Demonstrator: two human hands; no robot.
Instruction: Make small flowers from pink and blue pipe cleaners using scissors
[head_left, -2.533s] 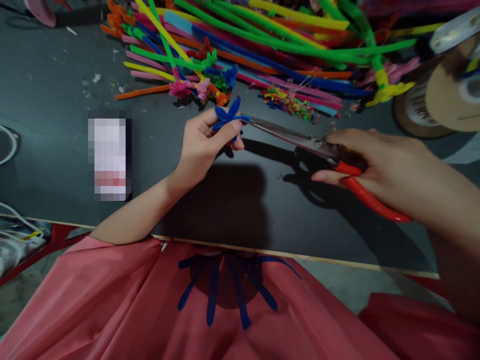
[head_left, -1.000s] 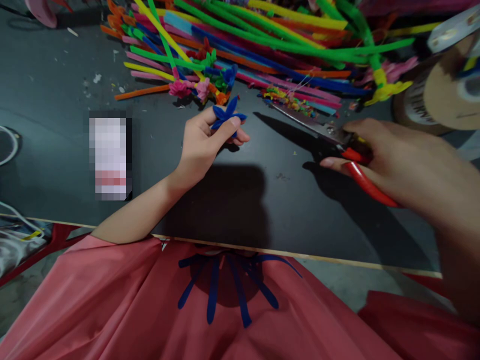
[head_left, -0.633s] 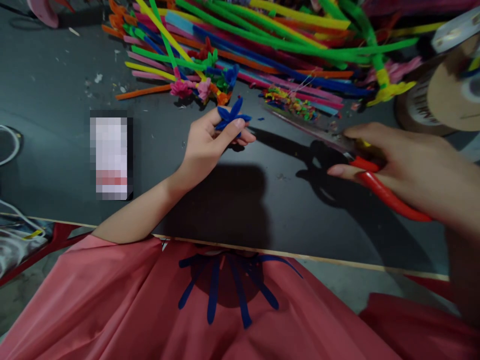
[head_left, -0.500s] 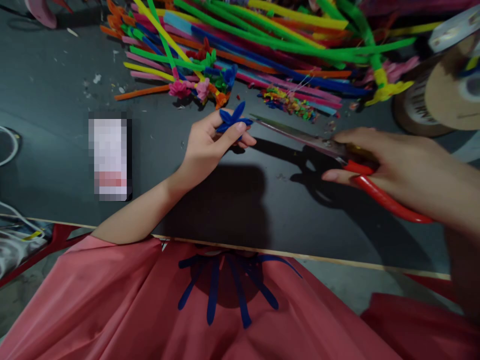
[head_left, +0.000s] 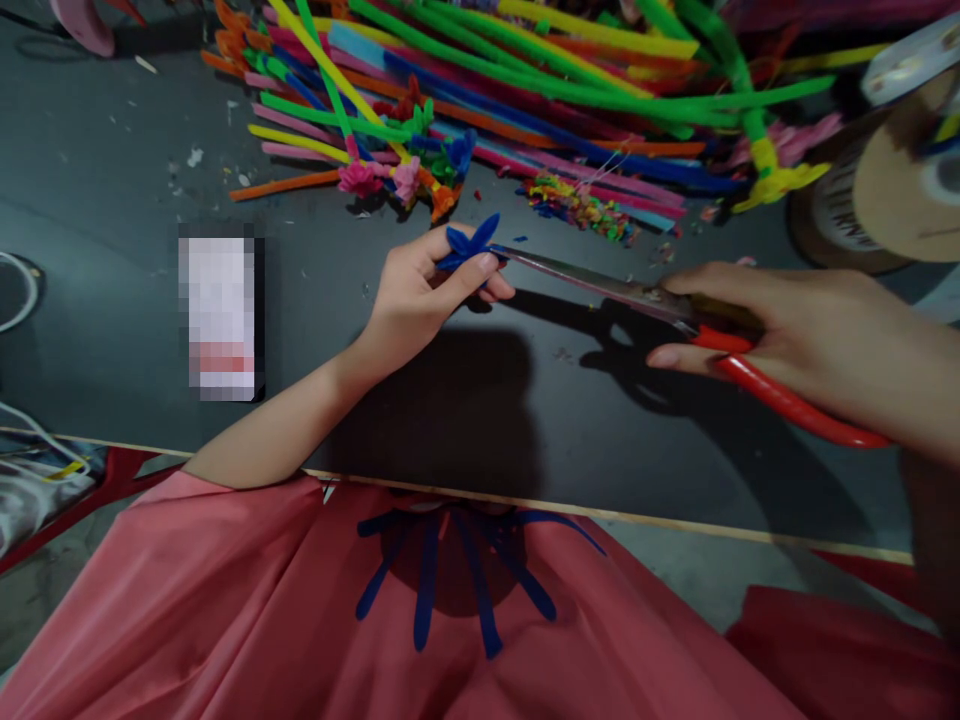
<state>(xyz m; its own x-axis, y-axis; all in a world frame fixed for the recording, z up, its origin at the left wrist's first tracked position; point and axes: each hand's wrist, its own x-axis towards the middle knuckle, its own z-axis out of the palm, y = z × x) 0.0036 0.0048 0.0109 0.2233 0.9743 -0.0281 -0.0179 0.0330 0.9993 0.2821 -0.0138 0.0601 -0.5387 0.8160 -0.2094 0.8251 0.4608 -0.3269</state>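
Observation:
Between the thumb and fingers of my left hand (head_left: pixel 431 275) is a blue pipe-cleaner flower (head_left: pixel 471 240), its pointed petals spreading upward. My right hand (head_left: pixel 810 330) is closed around the red handles of a pair of scissors (head_left: pixel 600 285). The blades look closed, and their tips touch or nearly touch the flower's right side by my left thumb. A small blue snippet (head_left: pixel 520 239) shows just above the blades. Several blue pipe-cleaner pieces (head_left: pixel 425 590) lie on the red cloth over my lap.
Many coloured pipe cleaners (head_left: pixel 525 90) lie across the back of the dark table (head_left: pixel 112 330), with finished flowers (head_left: pixel 375 178) at their ends. Colourful clippings (head_left: pixel 581 205) are heaped before them. A phone (head_left: pixel 221 315) lies left; a cardboard spool (head_left: pixel 900 190) stands right.
The scissors' blades have closed at the flower's right petal, which looks shorter. A blue snippet now shows above the blades. The flower has tilted slightly in my left hand.

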